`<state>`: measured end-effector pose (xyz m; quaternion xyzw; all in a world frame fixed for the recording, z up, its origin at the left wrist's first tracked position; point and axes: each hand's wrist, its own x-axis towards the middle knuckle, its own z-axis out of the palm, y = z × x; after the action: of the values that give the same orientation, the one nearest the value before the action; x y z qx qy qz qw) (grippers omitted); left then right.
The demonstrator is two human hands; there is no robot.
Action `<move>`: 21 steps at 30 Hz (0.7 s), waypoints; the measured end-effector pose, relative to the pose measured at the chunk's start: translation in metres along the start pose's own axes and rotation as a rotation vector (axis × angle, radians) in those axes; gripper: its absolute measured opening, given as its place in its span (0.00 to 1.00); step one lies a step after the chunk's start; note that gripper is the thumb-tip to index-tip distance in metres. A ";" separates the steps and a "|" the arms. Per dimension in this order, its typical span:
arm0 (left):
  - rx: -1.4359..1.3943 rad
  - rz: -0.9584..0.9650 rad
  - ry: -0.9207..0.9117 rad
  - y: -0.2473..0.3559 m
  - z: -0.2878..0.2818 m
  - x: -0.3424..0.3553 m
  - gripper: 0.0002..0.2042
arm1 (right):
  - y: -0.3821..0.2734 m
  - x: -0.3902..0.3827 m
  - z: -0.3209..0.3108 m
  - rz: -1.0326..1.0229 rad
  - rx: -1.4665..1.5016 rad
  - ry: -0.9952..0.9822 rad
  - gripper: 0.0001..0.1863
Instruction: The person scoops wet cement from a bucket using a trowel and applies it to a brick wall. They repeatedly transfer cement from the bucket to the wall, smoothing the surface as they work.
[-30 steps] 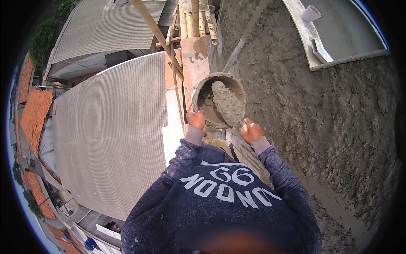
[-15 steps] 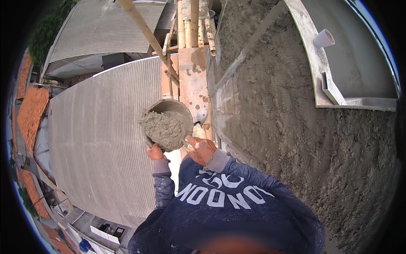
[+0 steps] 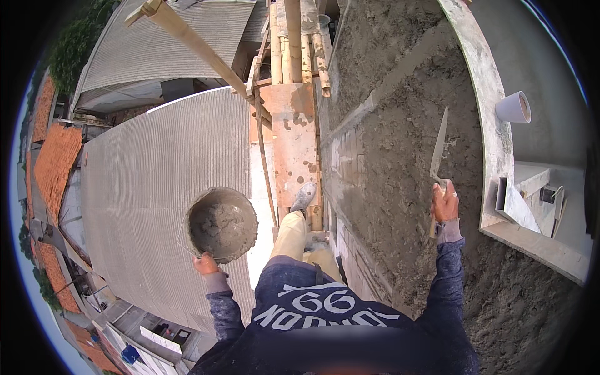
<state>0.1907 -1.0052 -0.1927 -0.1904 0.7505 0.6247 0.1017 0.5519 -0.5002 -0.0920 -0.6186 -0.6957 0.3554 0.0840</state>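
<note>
My left hand [image 3: 207, 264] grips the near edge of a round bucket [image 3: 252, 220] and holds it out to the left. Wet grey mortar [image 3: 222, 225] lies in the bucket, and a thin wire handle hangs at its left side. My right hand [image 3: 445, 203] is closed round the handle of a pointed trowel [image 3: 440, 149], whose long blade points away from me. The trowel is in front of a wall [image 3: 406, 156] coated with rough grey mortar. Whether the blade touches the wall I cannot tell.
I stand on a narrow plank walkway [image 3: 292, 137] spotted with mortar. Bamboo poles [image 3: 206, 47] rise at its far left. A corrugated roof [image 3: 144, 187] spreads out below on the left. On the right, a pale pipe [image 3: 514, 107] sticks out by a wall opening's ledge [image 3: 490, 137].
My right hand has swung from the bucket to the right, and the trowel now shows against the wall. The bucket has moved left and nearer in my left hand; its mortar looks lower.
</note>
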 end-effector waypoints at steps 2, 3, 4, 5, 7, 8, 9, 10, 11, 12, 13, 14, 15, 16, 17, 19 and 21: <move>0.275 -0.084 0.124 -0.005 0.023 0.009 0.26 | 0.031 -0.080 -0.006 -0.037 -0.125 -0.048 0.17; 0.265 -0.078 0.063 -0.006 0.038 0.009 0.28 | 0.041 -0.100 -0.001 0.041 -0.139 -0.105 0.17; 0.230 -0.089 0.015 -0.008 0.053 0.010 0.30 | 0.048 -0.129 0.009 -0.006 -0.195 -0.022 0.18; 0.154 -0.050 -0.070 -0.011 0.067 0.008 0.31 | 0.053 -0.151 0.017 -0.093 -0.297 0.059 0.21; 0.024 0.000 -0.203 -0.015 0.109 0.002 0.33 | 0.053 -0.178 0.029 -0.022 -0.267 0.002 0.24; 0.276 -0.046 -0.248 -0.010 0.124 0.000 0.35 | 0.049 -0.187 0.032 0.045 -0.273 -0.043 0.26; 0.074 -0.006 -0.369 -0.010 0.139 -0.015 0.34 | 0.042 -0.191 0.036 0.041 -0.376 -0.087 0.25; 0.147 0.086 -0.365 -0.003 0.161 -0.023 0.32 | 0.033 -0.191 0.036 -0.120 -0.302 -0.107 0.23; 0.186 0.172 -0.401 0.005 0.177 -0.036 0.28 | 0.023 -0.187 0.037 -0.218 -0.271 -0.117 0.22; 0.221 0.273 -0.450 0.012 0.191 -0.052 0.25 | 0.013 -0.184 0.037 -0.282 -0.260 -0.146 0.22; 0.143 0.281 -0.549 0.022 0.204 -0.066 0.26 | 0.003 -0.176 0.039 -0.406 -0.328 -0.061 0.22; 0.031 0.343 -0.670 0.031 0.214 -0.080 0.26 | -0.006 -0.167 0.041 -0.497 -0.418 -0.001 0.22; 0.096 0.379 -0.708 0.042 0.221 -0.093 0.27 | -0.014 -0.156 0.044 -0.512 -0.514 0.066 0.21; 0.172 0.354 -0.767 0.054 0.227 -0.106 0.35 | -0.019 -0.144 0.046 -0.525 -0.612 0.134 0.19; 0.176 0.473 -0.807 0.064 0.231 -0.119 0.35 | -0.024 -0.130 0.047 -0.435 -0.674 0.074 0.22; 0.208 0.604 -0.873 0.082 0.233 -0.148 0.36 | -0.026 -0.109 0.045 -0.350 -0.766 -0.035 0.25; 0.171 0.710 -0.937 0.099 0.233 -0.170 0.36 | -0.021 -0.098 0.038 -0.377 -0.816 -0.155 0.26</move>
<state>0.2841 -0.7361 -0.0838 0.3775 0.6908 0.5754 0.2218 0.5353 -0.6044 -0.0752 -0.4351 -0.8835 0.0760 -0.1558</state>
